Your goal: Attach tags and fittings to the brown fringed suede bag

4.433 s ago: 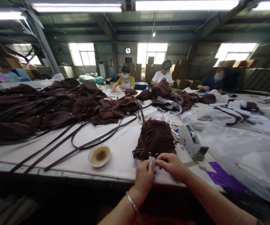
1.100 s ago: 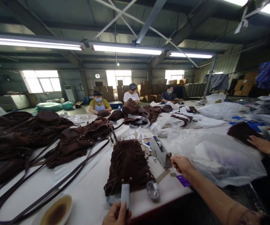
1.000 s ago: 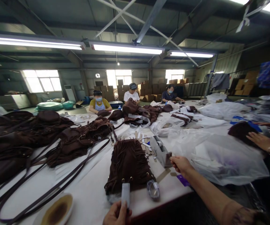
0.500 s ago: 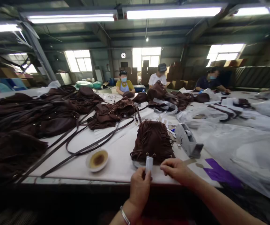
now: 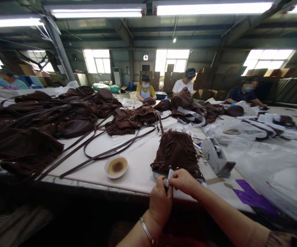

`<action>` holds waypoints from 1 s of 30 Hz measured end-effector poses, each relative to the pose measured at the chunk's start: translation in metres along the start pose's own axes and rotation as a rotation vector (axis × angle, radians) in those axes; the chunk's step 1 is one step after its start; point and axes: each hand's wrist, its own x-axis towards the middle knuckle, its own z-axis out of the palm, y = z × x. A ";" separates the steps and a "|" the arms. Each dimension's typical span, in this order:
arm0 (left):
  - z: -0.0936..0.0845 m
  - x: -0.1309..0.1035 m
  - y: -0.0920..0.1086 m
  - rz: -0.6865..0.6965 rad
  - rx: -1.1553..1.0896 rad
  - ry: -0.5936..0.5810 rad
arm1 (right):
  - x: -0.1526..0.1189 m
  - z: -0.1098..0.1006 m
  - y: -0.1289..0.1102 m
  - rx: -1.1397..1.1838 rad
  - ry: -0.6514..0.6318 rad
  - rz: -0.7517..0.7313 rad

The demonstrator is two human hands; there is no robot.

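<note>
Both your left hand (image 5: 160, 202) and right hand (image 5: 183, 181) are pinched shut on a small tag (image 5: 169, 173). That's at the bench's (image 5: 138, 171) near edge, right by the fringed bag (image 5: 176, 152).

A long white table (image 5: 138, 161) carries everything. At its middle, near the front edge, lies a brown fringed bag (image 5: 175, 151). At nine o'clock from the bag sits a small white dish (image 5: 116, 167) with a brown stain. At three o'clock stands a grey tape dispenser (image 5: 215, 156). Long brown straps (image 5: 91, 151) run toward a heap of brown bags (image 5: 42, 116) at ten o'clock. Clear plastic bags (image 5: 272, 164) spread across the three o'clock side, with a purple scrap (image 5: 251, 198) at four.
</note>
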 end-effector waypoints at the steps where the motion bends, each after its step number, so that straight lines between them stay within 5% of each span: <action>1: -0.001 0.000 0.000 -0.010 -0.017 -0.017 | 0.000 0.000 -0.001 -0.009 0.006 0.006; 8: -0.010 0.005 0.012 0.019 -0.066 -0.093 | 0.000 0.001 0.003 -0.059 0.046 -0.018; 22: -0.010 0.010 0.021 -0.208 -0.219 -0.111 | -0.025 0.006 0.013 0.008 0.191 -0.072; 30: -0.005 0.009 0.026 -0.439 -0.593 -0.170 | -0.023 0.006 0.028 0.070 0.256 0.036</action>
